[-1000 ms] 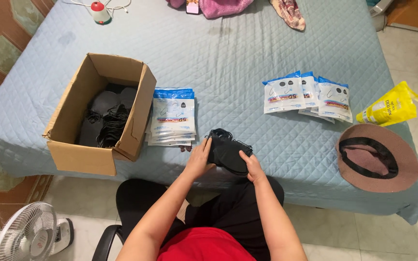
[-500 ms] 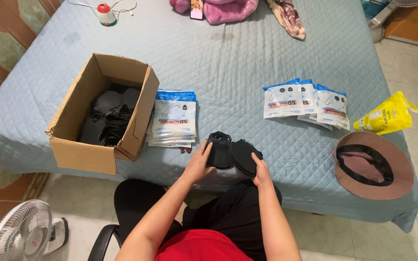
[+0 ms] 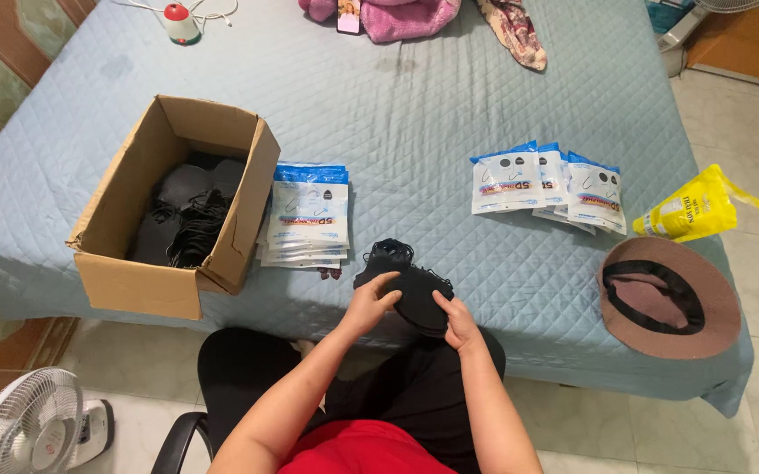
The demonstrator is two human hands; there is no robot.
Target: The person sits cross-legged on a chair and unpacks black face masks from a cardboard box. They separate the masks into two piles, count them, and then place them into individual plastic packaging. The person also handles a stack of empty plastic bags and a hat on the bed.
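A small stack of black face masks [image 3: 406,285] rests at the near edge of the bed [image 3: 414,114], right in front of the seated person, and both hands are closed on it. The left hand [image 3: 370,305] grips its near-left side with the thumb lying over the top, and the right hand [image 3: 460,322] holds the near-right edge from below, so the stack sits pinched between the two, apparently to keep the loose ear loops and layers squared together. The far end of the stack, where the loops bunch, pokes out beyond the fingers. Taking the cardboard box [image 3: 173,206] as the landmark: it stands open to the left of the stack, with more black masks and tangled loops heaped inside, seemingly the bulk supply. Just to the right of the box, touching its side, lies a pile of white-and-blue pouches [image 3: 306,219], close to the left hand. Far to the right of the box, a second fanned group of pouches [image 3: 548,183] lies well apart from the hands, with a yellow bag [image 3: 691,211] and a brown hat [image 3: 669,298] beyond.
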